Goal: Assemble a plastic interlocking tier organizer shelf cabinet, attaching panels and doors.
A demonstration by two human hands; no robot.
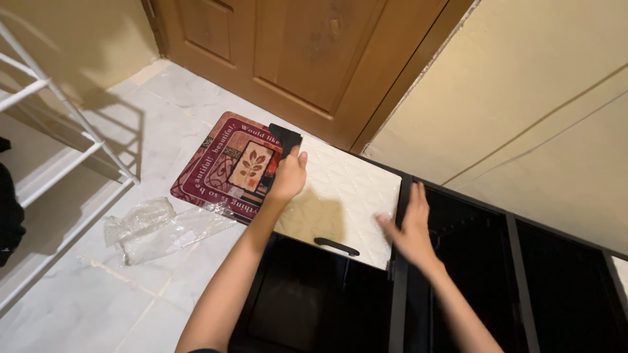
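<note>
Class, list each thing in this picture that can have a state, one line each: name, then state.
Cabinet door: swung open, white panel facing up.
Wooden door: shut.
Plastic wrapper: crumpled on the floor.
Left hand: pressing a black scraper on the panel.
Right hand: flat, fingers spread, on the panel's edge.

The right hand [411, 225] is motion-blurred at its fingertips beside the white quilted panel [347, 196]; the left hand [288, 175] covers part of a black piece [285, 137] at that panel's far corner; a dark shape [9, 209], well left of the panel, is cut by the frame's edge.
</note>
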